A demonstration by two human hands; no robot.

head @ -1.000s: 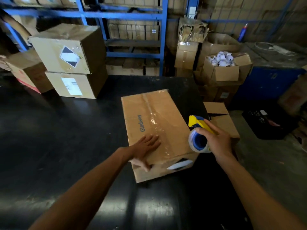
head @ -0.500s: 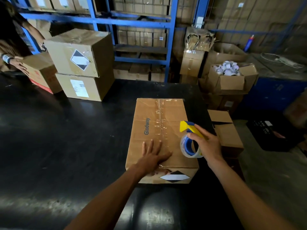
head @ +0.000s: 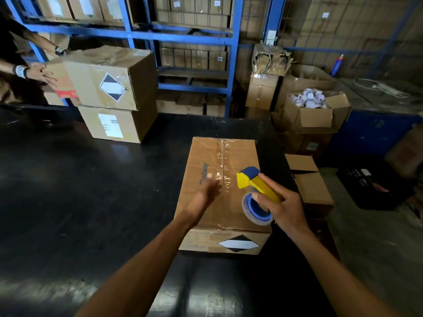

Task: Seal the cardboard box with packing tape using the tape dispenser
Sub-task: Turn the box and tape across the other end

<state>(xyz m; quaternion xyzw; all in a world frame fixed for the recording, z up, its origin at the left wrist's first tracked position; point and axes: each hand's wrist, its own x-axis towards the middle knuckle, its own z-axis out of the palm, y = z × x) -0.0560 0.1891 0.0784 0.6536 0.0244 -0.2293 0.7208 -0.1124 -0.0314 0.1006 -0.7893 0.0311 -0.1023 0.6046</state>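
A closed cardboard box [head: 203, 156] lies lengthwise on the black table [head: 91, 202], with clear tape running along its middle seam. My left hand [head: 207, 193] is blurred and stretched flat over the box top, fingers apart, near the seam. My right hand [head: 283, 209] grips a yellow and blue tape dispenser [head: 251, 179] with a roll of clear tape on a blue core. The dispenser hovers over the right half of the box top, its head pointing away from me.
Two stacked cardboard boxes [head: 109, 88] stand at the back left of the table, and another person's hands [head: 39, 72] hold a box beside them. Blue shelving [head: 194, 35] lines the back. Right of the table are open cartons [head: 315, 115] and a black crate [head: 370, 186].
The box has turned to lie straight in front of me. My left hand slid from the near end up toward the middle of the top. The dispenser moved from beside the box to above it.
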